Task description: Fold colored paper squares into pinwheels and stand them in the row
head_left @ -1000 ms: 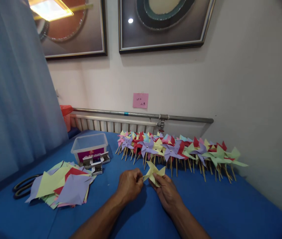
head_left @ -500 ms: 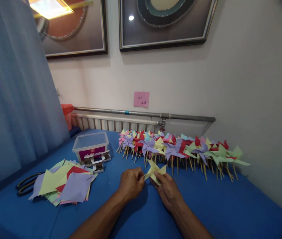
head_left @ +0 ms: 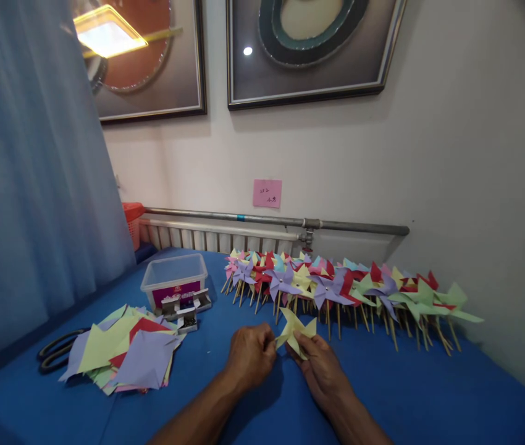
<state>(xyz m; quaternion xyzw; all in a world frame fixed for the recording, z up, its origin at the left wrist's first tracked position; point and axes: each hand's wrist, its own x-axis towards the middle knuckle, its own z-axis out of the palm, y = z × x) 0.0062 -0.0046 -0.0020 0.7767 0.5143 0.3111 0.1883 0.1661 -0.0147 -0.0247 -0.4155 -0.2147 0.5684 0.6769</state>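
A pale yellow paper pinwheel [head_left: 294, 332] is pinched in my right hand [head_left: 323, 369], with the thumb lying over its right side. Its folded blades point up, left and right. My left hand [head_left: 252, 353] is closed at the tip of the left blade; anything inside those fingers is hidden. Just behind the hands, finished pinwheels on wooden sticks lie in a long row, among them a purple pinwheel [head_left: 331, 287] and a light green pinwheel [head_left: 422, 298].
To the left lies a pile of coloured paper squares [head_left: 144, 361], partly covering black-handled scissors [head_left: 54, 352]. Behind it stand a clear plastic tub [head_left: 174, 270] and small open boxes [head_left: 187, 321] of metal pins. A blue curtain [head_left: 35, 154] hangs at left; a pipe [head_left: 359, 227] runs along the wall.
The view has tilted up slightly, so everything sits a little lower and further right. Both hands keep nearly the same pose around the yellow pinwheel.
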